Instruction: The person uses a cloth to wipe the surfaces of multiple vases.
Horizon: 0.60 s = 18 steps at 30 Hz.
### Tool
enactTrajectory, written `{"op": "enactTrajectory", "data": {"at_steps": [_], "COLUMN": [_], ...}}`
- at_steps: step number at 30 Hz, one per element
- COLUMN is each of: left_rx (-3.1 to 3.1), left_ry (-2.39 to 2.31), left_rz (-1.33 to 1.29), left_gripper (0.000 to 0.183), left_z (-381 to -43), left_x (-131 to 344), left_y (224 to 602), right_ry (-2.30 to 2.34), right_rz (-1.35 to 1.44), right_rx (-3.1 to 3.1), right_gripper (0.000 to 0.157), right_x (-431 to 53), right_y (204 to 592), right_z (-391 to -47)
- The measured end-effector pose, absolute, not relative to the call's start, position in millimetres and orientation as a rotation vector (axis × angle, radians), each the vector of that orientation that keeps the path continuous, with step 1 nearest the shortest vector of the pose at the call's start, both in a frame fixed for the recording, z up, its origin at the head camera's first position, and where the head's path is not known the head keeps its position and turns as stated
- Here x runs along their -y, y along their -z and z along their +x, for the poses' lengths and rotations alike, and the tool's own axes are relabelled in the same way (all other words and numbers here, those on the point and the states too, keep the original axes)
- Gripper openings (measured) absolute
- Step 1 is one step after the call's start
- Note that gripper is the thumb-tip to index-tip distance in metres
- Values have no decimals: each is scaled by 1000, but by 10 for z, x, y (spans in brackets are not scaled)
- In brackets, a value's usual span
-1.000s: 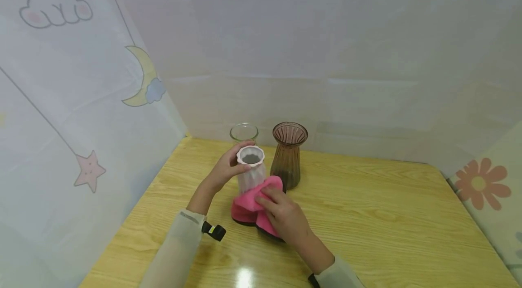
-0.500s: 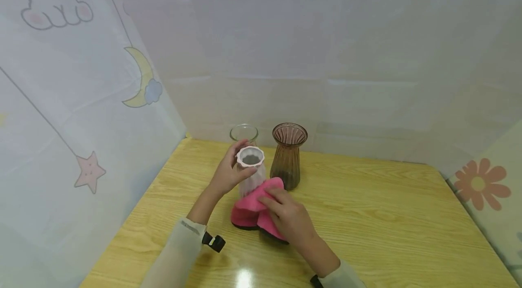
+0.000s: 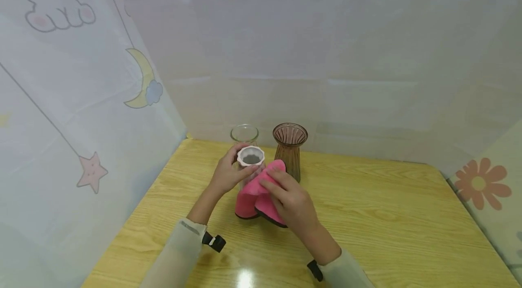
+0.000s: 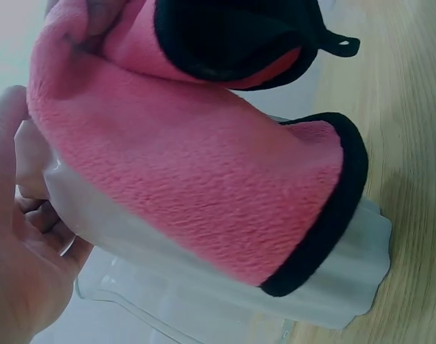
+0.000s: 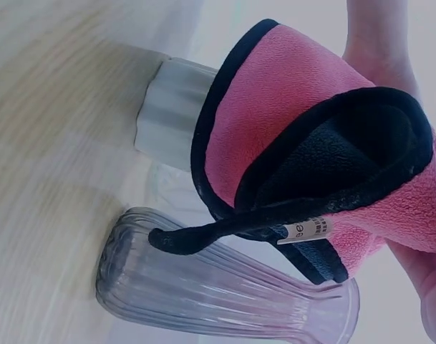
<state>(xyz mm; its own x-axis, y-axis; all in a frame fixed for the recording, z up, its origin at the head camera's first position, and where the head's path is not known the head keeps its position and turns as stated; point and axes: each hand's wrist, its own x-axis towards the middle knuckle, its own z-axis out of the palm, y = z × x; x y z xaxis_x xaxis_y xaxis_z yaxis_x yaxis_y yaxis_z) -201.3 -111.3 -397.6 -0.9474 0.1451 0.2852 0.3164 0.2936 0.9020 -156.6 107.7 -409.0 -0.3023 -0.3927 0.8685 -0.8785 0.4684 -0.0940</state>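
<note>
A white vase (image 3: 251, 156) with a scalloped rim stands upright on the table, and my left hand (image 3: 228, 172) grips it round the neck from the left. My right hand (image 3: 295, 202) holds a pink cloth (image 3: 261, 192) with black edging against the vase's near right side. In the left wrist view the cloth (image 4: 189, 158) drapes over the white vase (image 4: 346, 272), hiding much of its side. The right wrist view shows the cloth's dark underside, a hanging loop and a label (image 5: 307, 229); the vase base (image 5: 176, 111) shows beyond it.
Behind the white vase stands a clear glass vase (image 3: 244, 133). A ribbed purple-brown glass vase (image 3: 290, 143) is close to its right, partly behind the cloth. The wooden table (image 3: 387, 215) meets a hanging white sheet (image 3: 346, 52) at the back.
My right hand has raised the cloth up the vase's side, towards the neck, so it covers more of the brown vase's base. My left hand has kept its grip on the white vase.
</note>
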Motion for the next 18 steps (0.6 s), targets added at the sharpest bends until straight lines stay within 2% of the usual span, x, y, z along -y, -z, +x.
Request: {"op": "enactTrajectory", "data": {"at_steps": [10, 18], "left_rx": [2340, 2332], "left_ry": [1798, 1819], "left_rz": [-537, -560], "left_gripper": [66, 66], "left_z": [-2041, -2036], "left_x": [1127, 1131], "left_y": [4024, 4018], "right_ry": [-748, -725], "right_rz": [1070, 1060], "right_rx": [1880, 1884], "right_gripper": [15, 34], "right_x": [-983, -959], "right_y": [4140, 4197], "right_z": [-1639, -1638]}}
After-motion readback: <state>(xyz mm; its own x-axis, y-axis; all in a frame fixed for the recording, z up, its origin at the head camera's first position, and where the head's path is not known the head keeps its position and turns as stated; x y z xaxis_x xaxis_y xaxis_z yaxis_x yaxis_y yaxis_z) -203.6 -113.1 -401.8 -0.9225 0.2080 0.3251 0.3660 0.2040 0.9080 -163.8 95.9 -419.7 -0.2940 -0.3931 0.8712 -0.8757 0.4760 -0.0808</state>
